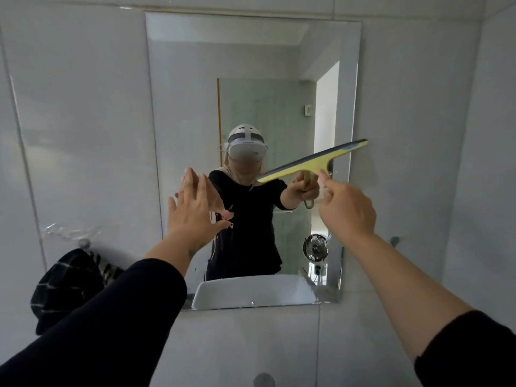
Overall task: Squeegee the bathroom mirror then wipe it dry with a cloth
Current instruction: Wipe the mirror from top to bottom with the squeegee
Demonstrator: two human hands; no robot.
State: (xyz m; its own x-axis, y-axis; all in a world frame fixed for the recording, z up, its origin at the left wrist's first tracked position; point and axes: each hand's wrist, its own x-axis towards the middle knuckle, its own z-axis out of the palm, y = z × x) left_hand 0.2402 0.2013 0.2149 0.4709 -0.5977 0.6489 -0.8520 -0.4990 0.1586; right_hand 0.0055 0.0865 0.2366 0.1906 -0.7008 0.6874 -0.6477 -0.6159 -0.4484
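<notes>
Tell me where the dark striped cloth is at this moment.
In the head view, the dark striped cloth hangs on the tiled wall at the lower left, left of the mirror and below a hook.

Bathroom fixtures and fittings, non-task items

Pale glossy wall tiles (83,107) are seen on all sides. A dark towel with thin white stripes (67,286) is hung low on the left wall, under a clear hook (72,233). A white basin (251,291), a small round fan (315,247) and a lit doorway (326,113) are shown only as reflections.
</notes>
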